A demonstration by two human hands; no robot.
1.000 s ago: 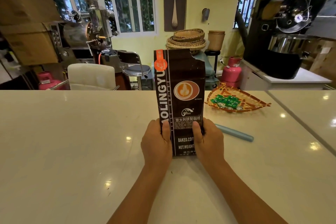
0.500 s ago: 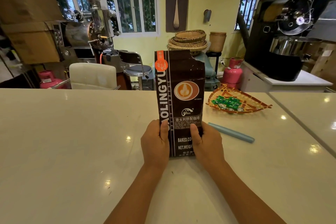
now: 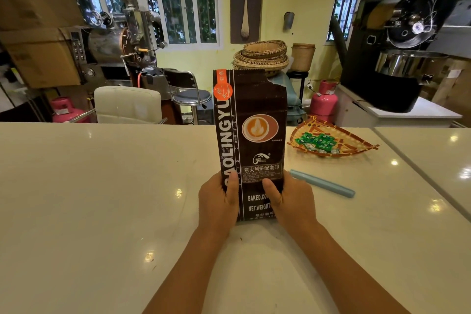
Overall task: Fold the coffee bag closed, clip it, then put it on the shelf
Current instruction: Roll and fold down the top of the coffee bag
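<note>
The dark brown coffee bag (image 3: 251, 140) stands upright on the white counter (image 3: 102, 199), in the middle of the view, with its printed front toward the camera. Its top is unfolded and open, and the upper edge is torn unevenly at the 1 o'clock corner.

The left hand (image 3: 216, 205) grips the lower part of the bag from the 9 o'clock side. Its thumb lies flat on the front face and points to 12 o'clock; the other fingers go behind the bag and I cannot tell how they are placed. The right hand (image 3: 293, 202) grips the same lower part from the 3 o'clock side, thumb pressed on the front near the printed text, the other fingers hidden behind.

The light blue bag clip (image 3: 322, 183) lies flat on the counter at 3 o'clock from the bag, near the right hand; whether they touch is unclear. At 2 o'clock, farther back, a woven tray (image 3: 356, 141) holds green wrapped candies (image 3: 316, 141).
</note>
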